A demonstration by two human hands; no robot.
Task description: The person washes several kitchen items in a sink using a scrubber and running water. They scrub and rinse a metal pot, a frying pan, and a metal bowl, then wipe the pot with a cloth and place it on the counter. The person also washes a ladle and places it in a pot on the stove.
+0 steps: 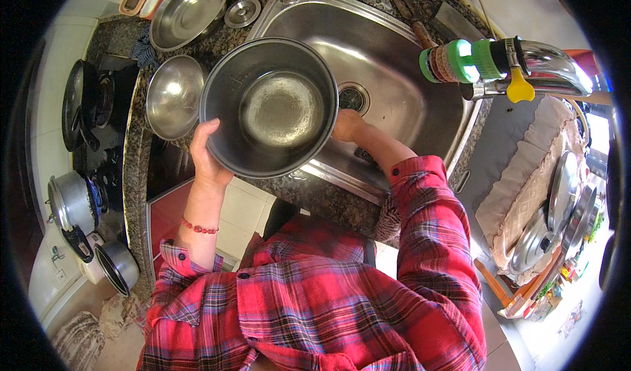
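Note:
A dark grey round metal pot (270, 106) is held up over the near left edge of the stainless steel sink (394, 85), its open mouth facing me. Nothing shows inside except a worn, shiny patch on the bottom. My left hand (211, 154) grips the left side, thumb on the rim and fingers hidden beneath. On the right side my right hand (349, 124) is closed against the pot's outer wall, with its fingertips out of sight behind it. The sink drain (353, 99) shows just beyond my right hand.
Steel bowls (175, 97) (190, 11) and a drain lid (242, 12) sit on the granite counter left of the sink. A faucet (512, 70) juts in from the right. Farther left stands a stove with a pressure cooker (74, 203); pot lids (535, 243) lie at right.

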